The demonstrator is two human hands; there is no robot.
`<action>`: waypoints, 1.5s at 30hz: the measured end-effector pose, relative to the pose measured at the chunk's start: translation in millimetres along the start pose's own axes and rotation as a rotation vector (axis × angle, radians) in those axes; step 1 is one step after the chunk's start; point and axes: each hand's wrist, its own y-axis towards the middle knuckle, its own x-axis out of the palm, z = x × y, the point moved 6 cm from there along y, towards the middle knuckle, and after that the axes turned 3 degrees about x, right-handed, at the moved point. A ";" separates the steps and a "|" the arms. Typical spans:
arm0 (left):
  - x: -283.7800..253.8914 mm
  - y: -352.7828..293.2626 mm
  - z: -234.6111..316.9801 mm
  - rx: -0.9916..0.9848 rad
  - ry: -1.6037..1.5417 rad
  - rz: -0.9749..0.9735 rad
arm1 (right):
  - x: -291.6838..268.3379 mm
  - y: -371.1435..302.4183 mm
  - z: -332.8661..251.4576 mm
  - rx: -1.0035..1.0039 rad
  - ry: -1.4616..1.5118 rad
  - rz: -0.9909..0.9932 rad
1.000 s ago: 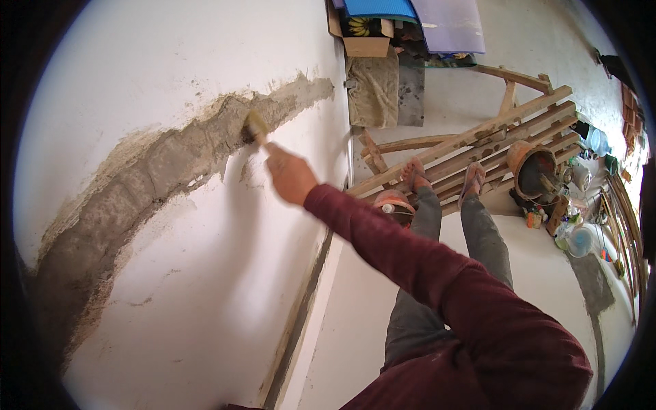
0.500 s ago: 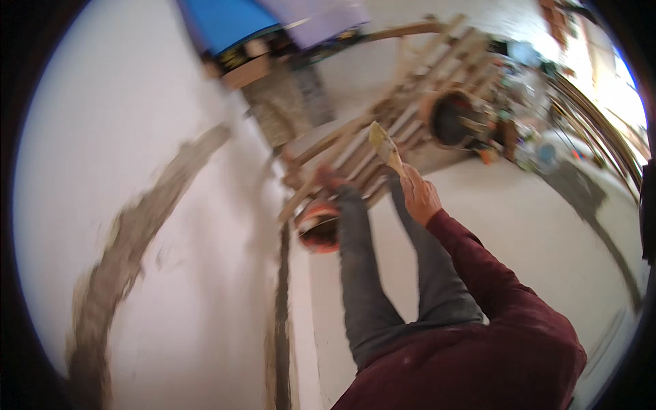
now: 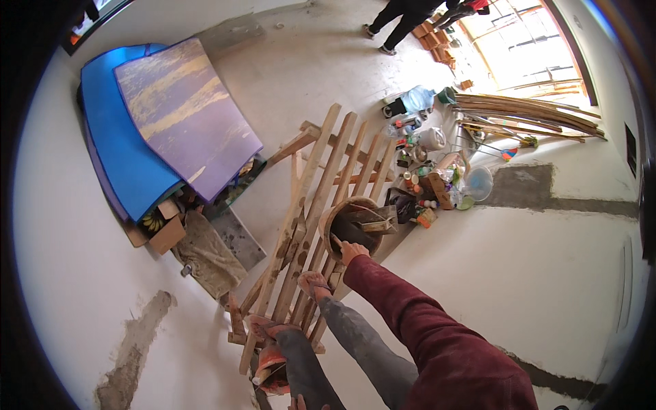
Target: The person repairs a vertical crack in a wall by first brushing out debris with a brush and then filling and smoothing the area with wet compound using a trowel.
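Note:
My right hand (image 3: 354,252) is closed at the near rim of a round bucket (image 3: 326,222) with dark, wet-looking contents. From its fingers a short pale piece of a paintbrush (image 3: 337,240) points into the bucket; the rest is hidden. A trowel-like tool with a wooden handle (image 3: 378,225) lies across the bucket's right side. The bucket stands on a slatted wooden platform (image 3: 305,236), where my sandalled feet also stand. Only the fingertips of my left hand (image 3: 301,404) show at the lower edge, spread beside my grey trouser leg, with nothing visible in them.
An orange bucket (image 3: 272,367) sits below my left foot. Blue (image 3: 113,123) and purple boards (image 3: 191,116) cover boxes at left. Bottles and tubs (image 3: 432,139) crowd the floor beyond the platform, near long wooden poles (image 3: 526,109). Another person's legs (image 3: 400,24) appear far off.
My right hand has lowered the paintbrush from the air to the bucket. The view has swung toward the room, and my left fingertips have come in at the lower edge.

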 end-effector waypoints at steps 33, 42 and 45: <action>102.1 150.0 87.4 0.110 -0.571 -0.057 | -5.1 -120.6 -6.0 -0.168 0.611 -0.490; 35.2 157.6 120.9 0.210 -0.528 -0.251 | 113.7 -239.5 -357.1 -1.681 0.459 0.055; 21.8 158.1 125.5 0.215 -0.502 -0.251 | 174.6 -269.4 -465.4 -1.369 0.709 -0.409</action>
